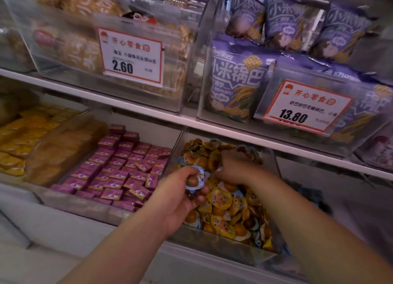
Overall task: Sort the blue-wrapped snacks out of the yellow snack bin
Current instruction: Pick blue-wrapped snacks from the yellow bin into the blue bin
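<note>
A clear bin point(229, 248) on the lower shelf holds several small round snacks in yellow wrappers point(219, 198), with a few blue-wrapped ones point(237, 194) mixed in. My left hand point(180, 190) is over the bin's left side and grips a small bunch of blue-wrapped snacks point(195, 178). My right hand point(236, 167) reaches deeper into the pile, palm down, fingers curled among the snacks at the back. Whether it holds one is hidden.
To the left is a bin of pink-purple packets point(119, 167), then yellow packets point(23, 135). The upper shelf point(148, 108) carries clear bins with price cards point(131, 56) and blue-purple snack bags point(238, 86). Its edge hangs just above the snack bin.
</note>
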Available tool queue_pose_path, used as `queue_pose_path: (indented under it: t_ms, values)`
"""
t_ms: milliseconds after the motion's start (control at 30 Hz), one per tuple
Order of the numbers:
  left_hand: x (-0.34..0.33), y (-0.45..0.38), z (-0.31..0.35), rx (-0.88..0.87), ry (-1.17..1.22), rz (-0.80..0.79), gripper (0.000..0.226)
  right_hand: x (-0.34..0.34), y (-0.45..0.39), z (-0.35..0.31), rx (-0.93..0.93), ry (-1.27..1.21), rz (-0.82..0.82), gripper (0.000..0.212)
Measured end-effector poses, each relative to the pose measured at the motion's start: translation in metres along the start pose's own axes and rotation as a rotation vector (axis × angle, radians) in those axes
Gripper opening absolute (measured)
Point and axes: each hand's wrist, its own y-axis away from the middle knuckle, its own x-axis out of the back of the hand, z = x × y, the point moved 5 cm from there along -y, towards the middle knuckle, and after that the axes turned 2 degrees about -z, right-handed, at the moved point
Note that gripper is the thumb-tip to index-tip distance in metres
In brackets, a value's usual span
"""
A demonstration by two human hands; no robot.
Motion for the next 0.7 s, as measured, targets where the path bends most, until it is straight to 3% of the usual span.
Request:
queue_pose_path:
  t_ms: [67, 200, 333, 433, 500, 567, 700]
  values:
    - [0.000, 0.001, 0.000, -0.007, -0.010, -0.001, 0.016, -0.002, 0.007, 0.004, 0.000, -0.113, -0.041, 0.035]
    - [0.001, 0.001, -0.001, -0.021, -0.038, 0.005, 0.017, 0.004, 0.017, 0.018, 0.030, -0.285, 0.062, 0.019]
    - [0.004, 0.000, -0.001, -0.042, -0.058, 0.022, 0.019, 0.011, 0.024, 0.027, 0.001, -0.718, 0.190, 0.033]
    - [0.004, -0.001, -0.002, -0.058, -0.066, 0.038, 0.020, 0.012, 0.028, 0.035, -0.036, -0.945, 0.255, 0.026]
    - [0.005, -0.003, -0.002, -0.077, -0.072, 0.048, 0.022, 0.015, 0.026, 0.042, -0.077, -0.787, 0.312, 0.016]
    - [0.005, -0.004, -0.002, -0.099, -0.080, 0.059, 0.023, 0.021, 0.024, 0.045, -0.132, -0.469, 0.303, 0.015]
    - [0.007, -0.009, -0.002, -0.127, -0.099, 0.077, 0.023, 0.015, 0.015, 0.030, -0.030, -0.215, 0.038, 0.031]
